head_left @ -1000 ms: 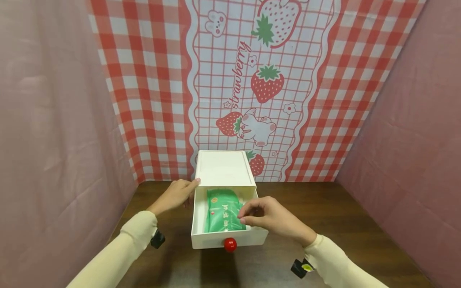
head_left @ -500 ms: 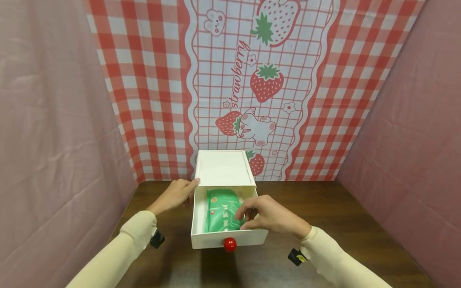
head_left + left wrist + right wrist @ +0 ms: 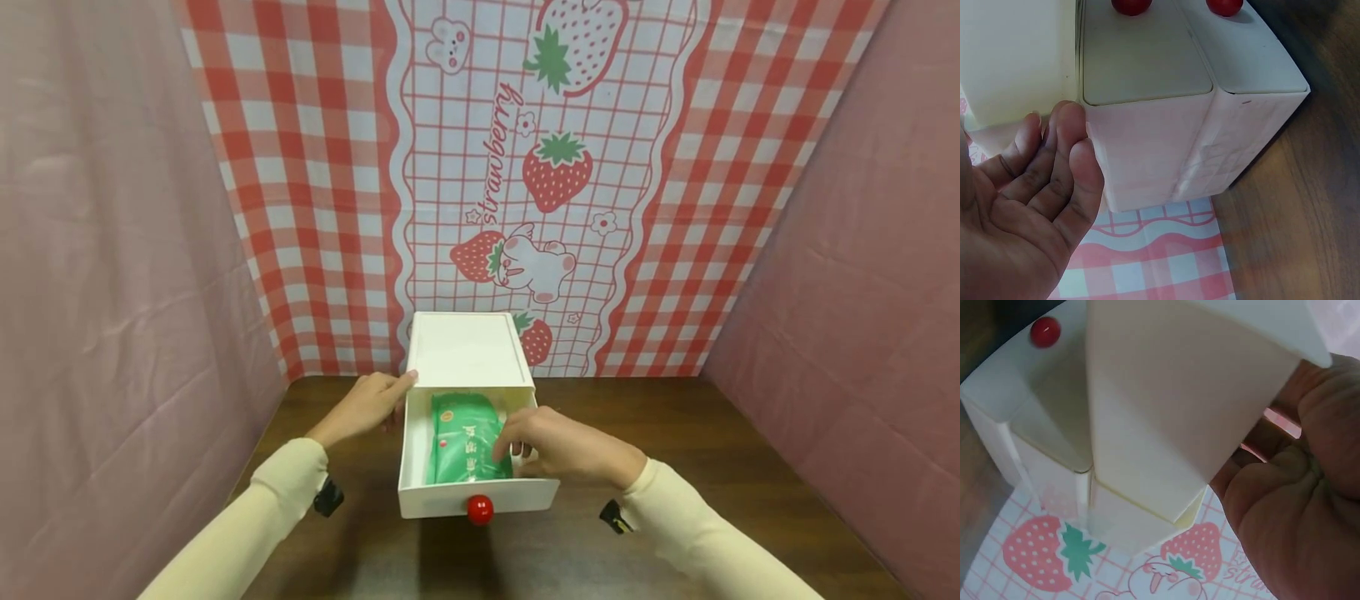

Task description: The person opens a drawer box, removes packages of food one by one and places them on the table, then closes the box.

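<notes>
Green packet [image 3: 467,442] is lying in the pulled-out drawer [image 3: 517,500], and I'd guess the step is getting fingers onto its right edge. Next move probably calls for a proper pinch there, clear of the drawer wall. Right hand [image 3: 555,446] arches over that wall, fingers bent; can't tell if its grip has any packet. Left hand [image 3: 366,408] rests against the white cabinet [image 3: 468,350], fingers fairly straight, not clutching.

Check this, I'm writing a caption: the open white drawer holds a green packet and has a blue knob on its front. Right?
The knob is red, not blue, as the head view shows. The open white drawer does hold a green packet.
</notes>
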### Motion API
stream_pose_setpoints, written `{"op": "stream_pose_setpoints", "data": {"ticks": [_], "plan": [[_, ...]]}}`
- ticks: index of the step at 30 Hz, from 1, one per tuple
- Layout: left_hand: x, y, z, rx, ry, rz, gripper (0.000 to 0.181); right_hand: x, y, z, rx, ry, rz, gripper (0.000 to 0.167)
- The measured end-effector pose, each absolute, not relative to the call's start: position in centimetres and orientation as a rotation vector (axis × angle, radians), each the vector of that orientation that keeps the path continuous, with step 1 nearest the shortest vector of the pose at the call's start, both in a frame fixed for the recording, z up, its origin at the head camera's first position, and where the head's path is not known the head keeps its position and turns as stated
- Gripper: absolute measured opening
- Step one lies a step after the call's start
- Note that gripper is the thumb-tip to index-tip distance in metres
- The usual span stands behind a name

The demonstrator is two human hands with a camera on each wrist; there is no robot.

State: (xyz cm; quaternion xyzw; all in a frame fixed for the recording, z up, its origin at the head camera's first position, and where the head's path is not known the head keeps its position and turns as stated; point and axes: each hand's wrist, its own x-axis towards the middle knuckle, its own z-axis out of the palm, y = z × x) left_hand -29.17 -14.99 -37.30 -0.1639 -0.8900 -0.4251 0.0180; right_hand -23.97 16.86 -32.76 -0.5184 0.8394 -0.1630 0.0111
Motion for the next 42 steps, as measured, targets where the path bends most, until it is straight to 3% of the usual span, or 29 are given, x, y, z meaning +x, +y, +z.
{"op": "stream_pose_setpoints", "data": {"ticks": [11,21,26,36,42], "plan": [[-29.2,-14.9,-37.3,-0.502,-2.768,-1.315,0.068,-24.3,16.9,-33.0,-1.824,2.58,-0.319,0.031],[-29.2,-14.9,-37.3,-0.499,-2.773,-1.319,0.069,-25.0,17.7,-33.6,-1.785,2.516,-0.457,0.023],[-29.1,-14.9,-37.1,-0.5,-2.772,-1.296,0.068,-25.4,17.9,-34.0,-1.921,2.528,-0.568,0.024],[-29.1,-14.9,-36.9,-0.497,-2.774,-1.296,0.067,-25.4,17.3,-34.2,-2.151,2.565,-0.603,0.008],[-29.2,-14.9,-37.0,-0.511,-2.784,-1.29,0.07,-25.2,17.0,-34.0,-2.236,2.618,-0.66,0.012]]}}
